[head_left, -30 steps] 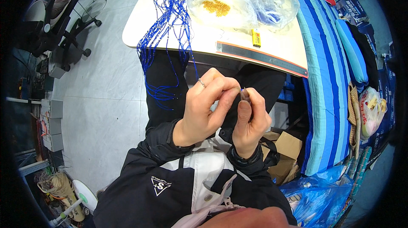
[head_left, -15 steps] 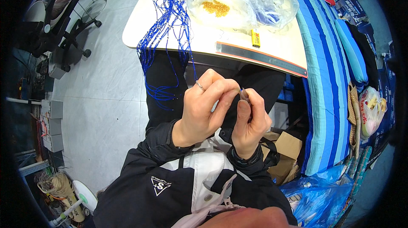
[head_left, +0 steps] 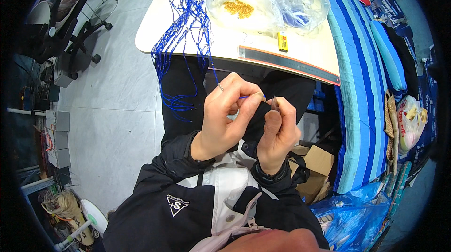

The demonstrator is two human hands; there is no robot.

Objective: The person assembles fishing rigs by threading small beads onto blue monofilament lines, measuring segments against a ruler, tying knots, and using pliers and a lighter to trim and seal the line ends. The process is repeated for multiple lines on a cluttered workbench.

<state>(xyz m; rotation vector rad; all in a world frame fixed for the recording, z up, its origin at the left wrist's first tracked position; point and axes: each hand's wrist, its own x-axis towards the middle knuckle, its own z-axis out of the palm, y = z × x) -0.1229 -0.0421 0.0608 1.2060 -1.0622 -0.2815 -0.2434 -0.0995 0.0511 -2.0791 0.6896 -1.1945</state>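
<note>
My left hand (head_left: 224,116) pinches a thin blue cord (head_left: 243,97) between thumb and forefinger, and its tip pokes out toward my right hand. The cord runs up to a bundle of blue cords (head_left: 185,36) that hangs off the table's front edge, with small light beads on some strands. Close by on the right, my right hand (head_left: 278,134) is closed around a small, dark, pointed metal tool (head_left: 274,104); the fingers hide most of it, so I cannot tell its kind. Both hands are over my lap, their fingertips nearly touching.
On the white table (head_left: 149,36) are golden beads (head_left: 238,9) on clear plastic, a plastic bag (head_left: 305,3), a small yellow item (head_left: 282,42) and a ruler (head_left: 286,65). A blue striped quilt (head_left: 359,111) lies to the right, a cardboard box (head_left: 319,160) below. An office chair (head_left: 61,22) stands left.
My left fingertips have shifted slightly down, and more of the blue cord shows between them. The dark tool in my right hand has turned more upright, and the fingertips have parted a little.
</note>
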